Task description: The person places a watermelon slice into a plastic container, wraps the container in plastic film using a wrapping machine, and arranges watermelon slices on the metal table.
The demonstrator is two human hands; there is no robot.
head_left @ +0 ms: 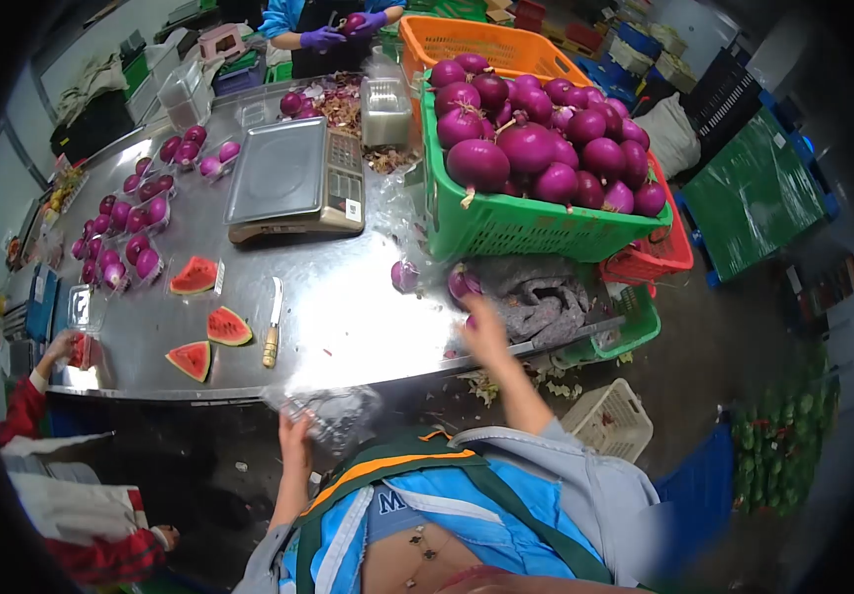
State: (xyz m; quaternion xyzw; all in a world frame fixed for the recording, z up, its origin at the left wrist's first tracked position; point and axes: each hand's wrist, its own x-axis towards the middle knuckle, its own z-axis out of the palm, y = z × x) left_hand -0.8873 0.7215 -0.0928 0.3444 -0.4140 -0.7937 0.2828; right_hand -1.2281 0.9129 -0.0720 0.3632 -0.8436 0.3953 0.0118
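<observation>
Below the table's front edge, my left hand (pixel 295 438) is closed on the side of a clear, shiny plastic container (pixel 344 414), blurred by glare and motion. My right hand (pixel 484 332) is over the table's right front part, its fingers closed around a red onion (pixel 464 283). A bit of purple also shows by the palm; whether it is a second onion is hard to make out. Left of that hand lies a loose red onion (pixel 404 276). A crumpled grey cloth (pixel 546 312) is just to its right.
A green crate (pixel 536 230) heaped with red onions stands at the back right. A scale (pixel 279 183), packed onions (pixel 125 223), watermelon wedges (pixel 229 327) and a knife (pixel 274 322) occupy the steel table (pixel 368 337). Co-workers' hands show at the back (pixel 323 38) and left (pixel 63 346).
</observation>
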